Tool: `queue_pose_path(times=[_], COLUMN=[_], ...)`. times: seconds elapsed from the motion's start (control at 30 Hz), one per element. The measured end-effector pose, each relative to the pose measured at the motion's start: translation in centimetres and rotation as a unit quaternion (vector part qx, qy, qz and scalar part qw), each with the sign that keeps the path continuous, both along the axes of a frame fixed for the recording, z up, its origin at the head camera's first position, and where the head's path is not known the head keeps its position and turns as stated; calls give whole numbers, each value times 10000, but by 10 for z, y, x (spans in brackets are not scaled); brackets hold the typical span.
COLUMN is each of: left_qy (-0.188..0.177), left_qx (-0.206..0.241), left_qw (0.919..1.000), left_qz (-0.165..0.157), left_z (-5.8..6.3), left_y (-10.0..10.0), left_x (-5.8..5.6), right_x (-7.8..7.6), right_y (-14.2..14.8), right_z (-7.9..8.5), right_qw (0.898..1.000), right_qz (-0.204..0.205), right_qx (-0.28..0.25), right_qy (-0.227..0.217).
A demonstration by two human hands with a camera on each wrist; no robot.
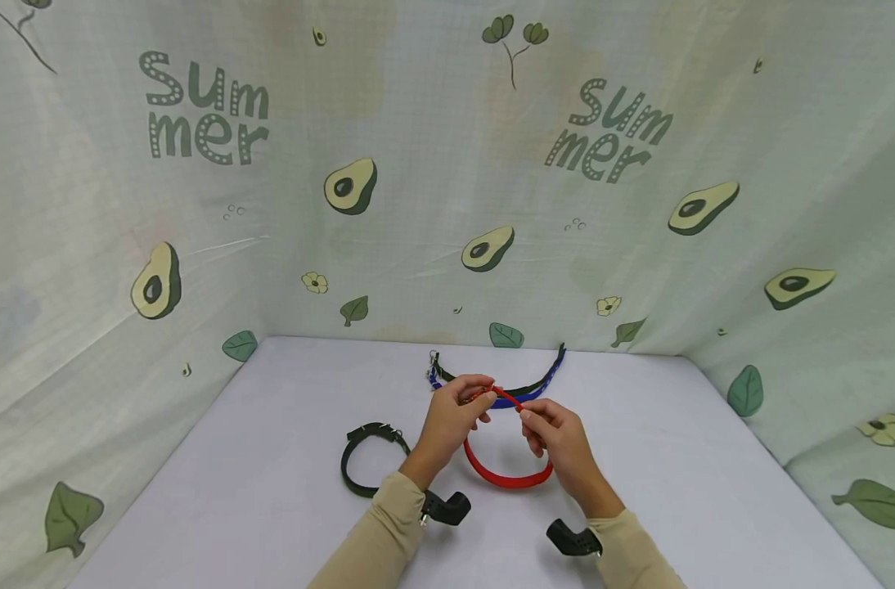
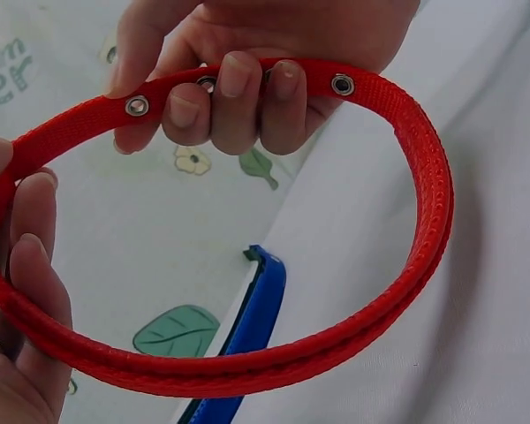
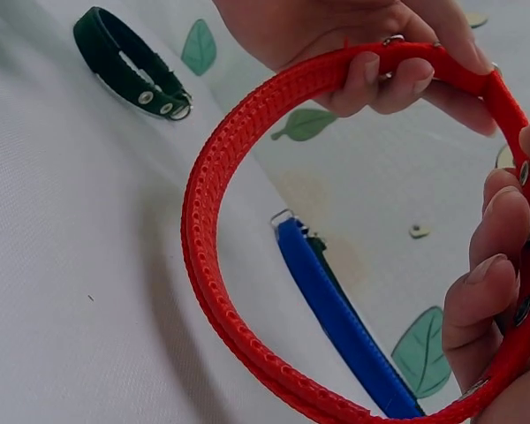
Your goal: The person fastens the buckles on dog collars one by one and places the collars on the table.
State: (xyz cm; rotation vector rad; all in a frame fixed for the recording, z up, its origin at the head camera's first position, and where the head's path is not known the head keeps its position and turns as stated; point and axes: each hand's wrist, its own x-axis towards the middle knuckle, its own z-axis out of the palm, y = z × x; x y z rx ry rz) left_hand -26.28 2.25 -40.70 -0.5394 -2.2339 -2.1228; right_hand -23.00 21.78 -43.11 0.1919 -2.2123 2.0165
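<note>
A red collar (image 1: 508, 481) with metal eyelets is held up in a loop between both hands. My left hand (image 1: 451, 417) pinches its buckle end; in the right wrist view this hand (image 3: 362, 53) appears at the top, fingers curled round the strap. With thumb and fingers, my right hand (image 1: 561, 442) grips the eyelet end, and the left wrist view shows that hand (image 2: 247, 97) with several eyelets along the strap. The strap's end passes between the two hands; the buckle itself is mostly hidden behind the left fingers.
Left of the hands, a dark green collar (image 1: 350, 465) lies closed in a ring on the white table (image 1: 271, 425). Behind the hands, a blue collar (image 1: 543, 393) and a black one (image 1: 524, 389) lie curved side by side. A printed cloth (image 1: 418, 106) hangs behind the table.
</note>
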Motion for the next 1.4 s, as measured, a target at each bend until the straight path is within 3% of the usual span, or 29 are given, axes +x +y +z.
queue_pose_path(times=[0.13, 0.23, 0.5, 1.07, 1.4], left_qy=[-4, 1, 91, -189, -371], left_qx=[-84, -41, -118, -96, 17], left_qw=[10000, 9999, 9997, 9990, 9988], left_qz=[-40, -122, -187, -392, -312], left_z=[-1, -10, -10, -11, -10], left_y=[-2, -4, -6, 0, 8], left_x=[0, -6, -8, -6, -4], right_x=[0, -1, 0, 1, 4], right_y=[-1, -1, -4, -8, -6], right_z=[-2, -5, -7, -3, -2], right_qw=[10000, 10000, 9999, 9994, 9993], right_qz=[-47, -40, -104, -41, -57], right_qx=[11, 12, 63, 274, 198], right_qy=[-54, -52, 54, 197, 323])
